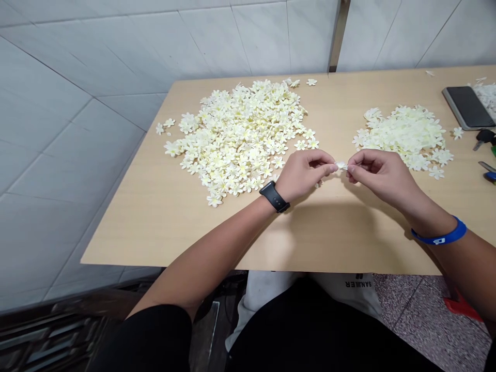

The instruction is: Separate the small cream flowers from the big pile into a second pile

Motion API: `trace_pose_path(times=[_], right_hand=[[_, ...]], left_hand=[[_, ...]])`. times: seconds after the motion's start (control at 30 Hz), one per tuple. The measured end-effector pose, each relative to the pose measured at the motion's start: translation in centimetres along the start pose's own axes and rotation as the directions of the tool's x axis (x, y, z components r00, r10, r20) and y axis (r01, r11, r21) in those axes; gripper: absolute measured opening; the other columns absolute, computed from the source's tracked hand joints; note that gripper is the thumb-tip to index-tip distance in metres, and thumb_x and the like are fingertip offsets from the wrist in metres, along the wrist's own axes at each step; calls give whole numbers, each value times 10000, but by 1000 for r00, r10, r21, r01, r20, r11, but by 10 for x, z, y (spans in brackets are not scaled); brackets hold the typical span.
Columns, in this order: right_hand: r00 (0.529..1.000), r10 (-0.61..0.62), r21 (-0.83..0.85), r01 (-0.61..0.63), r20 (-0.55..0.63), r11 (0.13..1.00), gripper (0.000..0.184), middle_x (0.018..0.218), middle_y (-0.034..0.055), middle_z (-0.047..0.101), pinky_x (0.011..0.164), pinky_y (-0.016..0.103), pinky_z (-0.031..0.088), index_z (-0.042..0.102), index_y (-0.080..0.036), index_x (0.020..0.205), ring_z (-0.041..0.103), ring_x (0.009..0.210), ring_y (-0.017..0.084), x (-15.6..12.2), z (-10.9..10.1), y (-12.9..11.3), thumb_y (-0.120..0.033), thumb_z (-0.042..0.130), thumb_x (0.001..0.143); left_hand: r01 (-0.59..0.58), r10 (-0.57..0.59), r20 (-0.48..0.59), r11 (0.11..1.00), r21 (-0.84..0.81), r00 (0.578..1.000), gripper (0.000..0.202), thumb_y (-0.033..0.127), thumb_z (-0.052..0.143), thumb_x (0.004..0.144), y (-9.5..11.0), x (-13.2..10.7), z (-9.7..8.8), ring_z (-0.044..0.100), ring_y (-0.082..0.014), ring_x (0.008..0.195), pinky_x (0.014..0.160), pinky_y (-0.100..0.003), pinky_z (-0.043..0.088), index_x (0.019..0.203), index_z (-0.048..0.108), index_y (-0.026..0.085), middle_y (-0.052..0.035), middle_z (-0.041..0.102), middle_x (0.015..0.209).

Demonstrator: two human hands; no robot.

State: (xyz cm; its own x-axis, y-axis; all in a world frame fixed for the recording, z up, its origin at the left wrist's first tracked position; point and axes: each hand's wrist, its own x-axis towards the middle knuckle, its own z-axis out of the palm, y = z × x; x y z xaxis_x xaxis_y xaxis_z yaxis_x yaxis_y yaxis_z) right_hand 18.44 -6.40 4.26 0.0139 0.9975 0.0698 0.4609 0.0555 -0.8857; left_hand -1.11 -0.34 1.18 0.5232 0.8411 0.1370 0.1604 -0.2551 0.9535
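Note:
My left hand (303,174) and my right hand (377,175) meet above the middle of the table, their fingertips pinching a small cream artificial flower (341,166) from either side. The flower is mostly hidden by my fingers. Behind my left hand lies a large heap of cream, yellow-centred fabric flowers (240,135). A second pile of paler flowers (403,135) sits just beyond my right hand. Neither hand presses on a pile.
The light wood table (155,217) stands against a white tiled wall. A black phone in a grey case (468,107) lies at the far right, with keys (484,137) and a blue-handled tool (489,174) near the right edge. More flowers (486,98) lie in the back right corner.

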Motion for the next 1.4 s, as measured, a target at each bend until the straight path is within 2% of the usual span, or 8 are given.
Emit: trace_pose_path(times=[0.2,0.37,0.53,0.73,0.87,1.1,1.23,1.4], right_hand=[[999,-2,71,-1,48,997,151,738,29,724,667,319,554,745,-236,808,657,700,185,1,3,2,-376,802,810],[986,57,257,-97,158,962,284,730,31,714,691,325,587,745,-221,803,658,680,167,-1,7,6,-486,846,809],[983,64,344,-121,174,931,385,702,22,689,670,311,578,739,-212,780,639,652,153,-2,12,8,-570,879,763],[992,60,240,-86,112,967,374,676,23,676,660,314,551,718,-217,746,639,642,162,-3,9,4,-559,863,789],[999,30,148,-33,27,988,287,675,17,666,667,322,547,696,-239,720,632,645,170,-1,7,3,-469,807,851],[999,-4,129,9,-38,992,226,711,25,680,696,355,561,716,-259,755,640,688,191,-1,4,5,-435,751,892],[1000,8,174,-4,-21,985,230,722,29,687,724,361,575,733,-253,753,654,695,185,-1,4,7,-420,737,911],[998,43,239,-53,46,970,295,736,41,712,723,376,602,741,-243,772,671,689,190,1,7,8,-516,795,866]], left_hand=[[-102,100,19,986,132,995,182,275,616,909,7,-4,1,621,-126,756,727,-256,504,801,711,164,-27,738,819],[-244,230,84,936,255,970,223,277,515,970,7,-5,2,552,-136,709,705,-282,439,783,590,182,-14,640,746],[-290,266,116,898,332,957,355,358,446,1032,5,-5,2,494,-155,679,687,-310,394,715,480,202,-17,545,683],[-171,161,61,953,250,985,576,609,538,999,3,-3,2,438,-123,603,615,-286,356,615,482,184,5,495,589],[-98,95,47,993,66,994,343,470,661,950,0,0,1,569,-119,703,672,-258,459,798,663,162,-23,674,767],[49,-39,75,989,-139,996,107,218,636,906,7,1,1,596,-89,633,604,-233,507,896,702,134,-31,697,813],[104,-97,47,980,-171,994,88,197,658,880,10,1,0,570,-80,552,544,-224,480,866,710,127,-9,662,695],[119,-119,11,980,-157,993,108,229,717,843,7,2,-2,567,-77,557,531,-208,472,816,714,124,-10,666,674]])
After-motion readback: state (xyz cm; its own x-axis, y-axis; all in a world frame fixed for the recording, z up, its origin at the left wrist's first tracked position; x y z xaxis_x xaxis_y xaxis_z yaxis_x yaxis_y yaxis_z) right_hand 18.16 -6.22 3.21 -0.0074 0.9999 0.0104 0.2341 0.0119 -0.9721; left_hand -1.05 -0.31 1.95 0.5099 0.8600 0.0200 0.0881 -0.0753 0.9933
